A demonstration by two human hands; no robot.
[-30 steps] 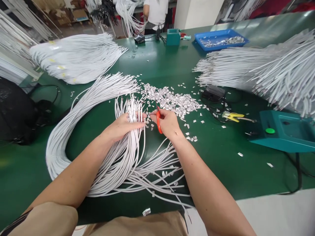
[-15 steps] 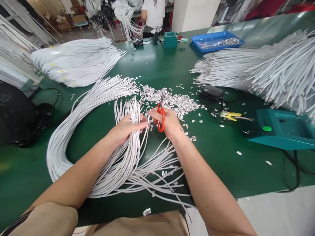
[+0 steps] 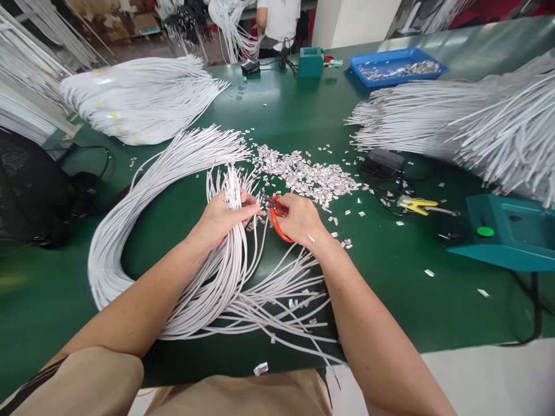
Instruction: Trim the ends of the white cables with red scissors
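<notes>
My left hand point(image 3: 223, 216) is closed around a bundle of white cables point(image 3: 225, 283), with the thumb pressed toward the cable ends on the right. In my right hand point(image 3: 299, 216) I hold red-handled scissors point(image 3: 277, 218), fingers wrapped round the grips. Their dark blades point up and left, close to the cable ends beside my left thumb. Whether the blades touch a cable, I cannot tell. Beyond both hands lies a heap of small silvery scraps point(image 3: 307, 176). The held cables curve round to the left, and other cable ends fan out below my right wrist.
Larger white cable bundles lie at the back left point(image 3: 143, 98) and right point(image 3: 416, 118). A blue tray point(image 3: 396, 68) holds silvery bits. At right are a teal machine point(image 3: 503, 231), yellow-handled pliers point(image 3: 418, 205) and a black adapter point(image 3: 381, 163). A person point(image 3: 280, 23) stands beyond the green table point(image 3: 381, 306).
The scissors have turned from pointing upward to pointing left, their blades now near the cable ends at my left thumb. My left hand keeps its grip on the bundle. The view has shifted slightly.
</notes>
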